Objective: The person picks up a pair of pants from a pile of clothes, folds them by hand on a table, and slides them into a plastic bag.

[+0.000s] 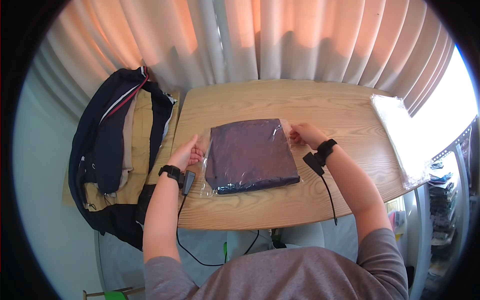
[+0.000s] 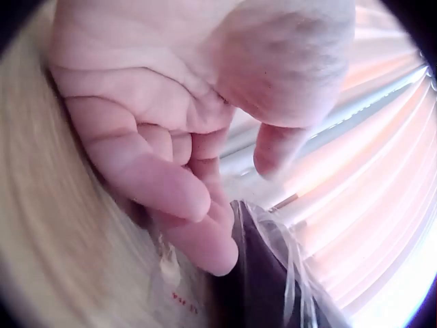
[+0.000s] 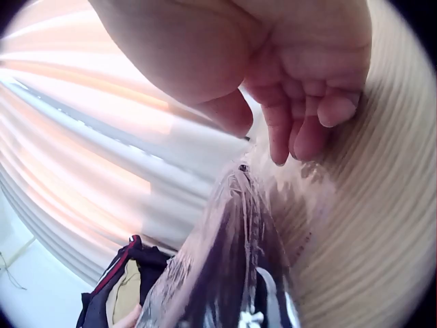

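Note:
A dark folded item in a clear plastic bag lies flat on the wooden table. At the bag's left edge is my left hand, its thumb apart and its fingers loosely bent; in the left wrist view the fingertips of this hand are close to the plastic, and contact is unclear. My right hand is by the bag's upper right corner. The right wrist view has that hand with a gap between thumb and bent fingers, just above the clear film.
Dark and tan clothes are piled on a surface to the left. Clear plastic bags lie along the table's right edge. Pale curtains hang behind the table. A rack with packed items stands at the right.

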Demonstrator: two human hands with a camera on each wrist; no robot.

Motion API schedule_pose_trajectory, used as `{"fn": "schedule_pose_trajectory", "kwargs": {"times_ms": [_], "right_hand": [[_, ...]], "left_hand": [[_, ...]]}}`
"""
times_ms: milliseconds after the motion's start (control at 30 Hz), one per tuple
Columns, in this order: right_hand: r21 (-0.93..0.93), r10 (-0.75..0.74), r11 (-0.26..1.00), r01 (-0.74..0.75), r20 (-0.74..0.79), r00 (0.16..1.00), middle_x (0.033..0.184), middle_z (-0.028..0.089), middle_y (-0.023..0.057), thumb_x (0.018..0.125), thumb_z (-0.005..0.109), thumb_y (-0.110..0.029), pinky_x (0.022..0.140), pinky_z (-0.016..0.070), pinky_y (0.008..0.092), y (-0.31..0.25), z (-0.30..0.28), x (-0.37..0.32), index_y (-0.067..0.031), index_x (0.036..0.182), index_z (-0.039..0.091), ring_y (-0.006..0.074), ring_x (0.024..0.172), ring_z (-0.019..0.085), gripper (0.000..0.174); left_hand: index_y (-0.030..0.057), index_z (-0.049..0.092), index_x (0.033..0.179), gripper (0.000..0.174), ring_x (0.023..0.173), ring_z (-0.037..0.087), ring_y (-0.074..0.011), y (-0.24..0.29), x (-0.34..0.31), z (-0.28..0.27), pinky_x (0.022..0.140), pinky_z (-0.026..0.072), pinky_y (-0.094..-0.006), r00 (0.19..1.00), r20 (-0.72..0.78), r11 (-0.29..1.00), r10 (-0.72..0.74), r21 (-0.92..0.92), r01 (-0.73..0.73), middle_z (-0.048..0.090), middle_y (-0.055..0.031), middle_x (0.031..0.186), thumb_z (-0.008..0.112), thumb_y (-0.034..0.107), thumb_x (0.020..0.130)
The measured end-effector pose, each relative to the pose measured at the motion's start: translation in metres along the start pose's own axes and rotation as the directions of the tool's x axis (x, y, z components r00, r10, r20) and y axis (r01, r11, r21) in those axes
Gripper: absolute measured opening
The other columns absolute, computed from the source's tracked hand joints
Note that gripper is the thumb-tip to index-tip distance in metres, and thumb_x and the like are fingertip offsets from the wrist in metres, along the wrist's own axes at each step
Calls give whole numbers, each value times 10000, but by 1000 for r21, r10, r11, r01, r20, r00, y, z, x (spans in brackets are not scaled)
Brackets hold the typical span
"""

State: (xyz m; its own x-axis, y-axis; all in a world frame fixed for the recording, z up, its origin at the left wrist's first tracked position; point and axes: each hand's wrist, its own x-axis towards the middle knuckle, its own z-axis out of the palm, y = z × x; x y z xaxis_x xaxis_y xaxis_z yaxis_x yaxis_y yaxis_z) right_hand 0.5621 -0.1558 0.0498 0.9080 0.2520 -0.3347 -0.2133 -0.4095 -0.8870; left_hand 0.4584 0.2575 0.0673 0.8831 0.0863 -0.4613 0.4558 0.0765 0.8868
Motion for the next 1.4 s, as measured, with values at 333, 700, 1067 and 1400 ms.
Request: {"fn": "schedule_pose_trajectory", "kwargs": {"times_ms": [333, 700, 1067, 1400], "right_hand": [[-200, -68, 978, 56, -49, 996, 761, 627, 91, 925, 513, -247, 717, 465, 335, 2, 9, -35, 12, 856, 628, 212, 758, 587, 292], [-824, -638, 124, 553, 361, 680, 1100, 551, 224, 777, 607, -114, 636, 529, 333, -57, 137, -170, -88, 1286, 454, 271, 775, 621, 532], [-922, -399, 93, 377, 312, 862, 1122, 563, 307, 879, 482, -152, 707, 542, 354, -96, 156, -42, -165, 1415, 378, 332, 890, 662, 547], [-918, -439, 348, 191, 20, 898, 1231, 507, 161, 929, 427, -155, 891, 487, 435, -111, 124, 90, -330, 1367, 420, 360, 1092, 554, 472]], "left_hand": [[110, 595, 879, 257, 701, 563, -83, -34, -20, -6, 649, 475, -213, 977, 146, 944, 158, 267, -193, 578, 18, 784, 522, 345, 953], [8, 518, 895, 376, 449, 476, -121, -79, -107, 6, 431, 396, -272, 876, -338, 848, 346, 513, -137, 494, -40, 621, 515, 380, 950], [42, 524, 855, 253, 435, 460, -71, -121, -158, 2, 400, 357, -224, 916, -288, 944, 280, 256, -208, 510, -11, 595, 542, 275, 950], [37, 542, 888, 165, 440, 490, -74, -117, -163, 1, 403, 380, -215, 923, -270, 955, 276, 187, -231, 543, -21, 633, 565, 194, 931]]}}
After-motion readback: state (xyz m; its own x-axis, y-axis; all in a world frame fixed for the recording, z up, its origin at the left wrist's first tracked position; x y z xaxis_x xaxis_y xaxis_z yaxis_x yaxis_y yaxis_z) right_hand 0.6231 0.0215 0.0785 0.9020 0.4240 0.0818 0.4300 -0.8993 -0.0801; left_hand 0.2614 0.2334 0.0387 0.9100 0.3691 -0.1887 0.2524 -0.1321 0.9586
